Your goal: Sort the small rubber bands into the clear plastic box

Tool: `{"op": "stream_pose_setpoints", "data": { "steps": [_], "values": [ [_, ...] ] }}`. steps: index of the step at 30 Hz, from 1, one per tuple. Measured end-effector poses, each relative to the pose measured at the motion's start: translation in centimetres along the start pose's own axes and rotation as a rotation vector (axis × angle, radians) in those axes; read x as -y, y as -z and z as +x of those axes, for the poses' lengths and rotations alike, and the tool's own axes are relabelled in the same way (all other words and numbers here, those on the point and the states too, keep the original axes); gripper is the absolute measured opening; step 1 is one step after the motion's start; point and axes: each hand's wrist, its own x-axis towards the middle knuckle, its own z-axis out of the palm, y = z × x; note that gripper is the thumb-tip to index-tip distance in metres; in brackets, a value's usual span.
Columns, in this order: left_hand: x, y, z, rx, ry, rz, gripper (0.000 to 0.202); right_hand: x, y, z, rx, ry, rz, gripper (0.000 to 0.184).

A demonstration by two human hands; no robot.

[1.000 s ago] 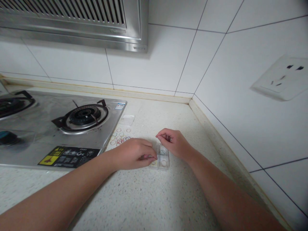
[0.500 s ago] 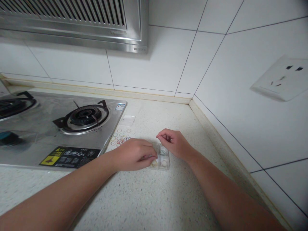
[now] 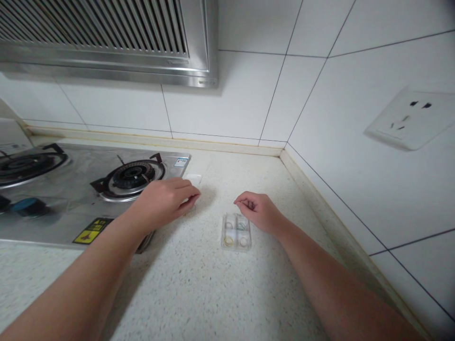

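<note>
A clear plastic box (image 3: pixel 236 234) with compartments stands on the counter between my hands. It holds small thin rings: a yellow ring (image 3: pixel 228 242) at the near left, a pale ring (image 3: pixel 243 242) at the near right and a greenish ring (image 3: pixel 241 226) at the far right. My left hand (image 3: pixel 170 201) is over the counter by the stove edge, fingers and thumb pinched together; whether anything is between them is hidden. Beneath it, the loose rings are mostly covered. My right hand (image 3: pixel 259 209) hovers by the box's far right corner, fingers curled into a pinch whose contents I cannot make out.
A clear flat lid-like piece (image 3: pixel 194 179) lies behind my left hand. The steel gas stove (image 3: pixel 81 199) is at the left, with a burner (image 3: pixel 133 175) close to my left hand. Tiled walls meet behind the counter (image 3: pixel 213 293); a range hood (image 3: pixel 199 78) overhangs the stove.
My left hand has moved from above the box leftward and away, over the loose rings, uncovering the box. My right hand stays nearly in place. The view has shifted slightly.
</note>
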Motion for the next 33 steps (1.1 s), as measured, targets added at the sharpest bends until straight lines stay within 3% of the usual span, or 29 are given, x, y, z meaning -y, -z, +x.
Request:
{"op": "stream_pose_setpoints", "data": {
  "steps": [2, 5, 8, 11, 21, 33],
  "values": [
    [0.7, -0.1, -0.2, 0.036, 0.151, 0.054, 0.028, -0.1, 0.0, 0.0, -0.001, 0.005, -0.009, 0.014],
    [1.5, -0.4, -0.5, 0.212, 0.307, 0.079, 0.028, -0.1, 0.1, 0.0, -0.001, 0.013, -0.017, 0.014],
    [1.9, -0.5, -0.5, 0.371, 0.334, 0.028, 0.027, -0.2, 0.1, 0.0, -0.004, 0.017, -0.018, 0.014],
    [1.9, -0.5, -0.3, 0.433, 0.313, -0.021, 0.025, -0.3, 0.1, 0.0, -0.007, 0.016, -0.019, 0.014],
    [1.7, -1.2, -0.1, 0.452, 0.200, -0.112, 0.021, -0.2, 0.1, 0.0, -0.003, 0.009, -0.020, 0.015],
    [1.1, -1.0, -0.1, 0.410, 0.237, -0.068, 0.021, -0.2, 0.0, 0.0, -0.005, 0.006, -0.033, 0.014]
  ]
}}
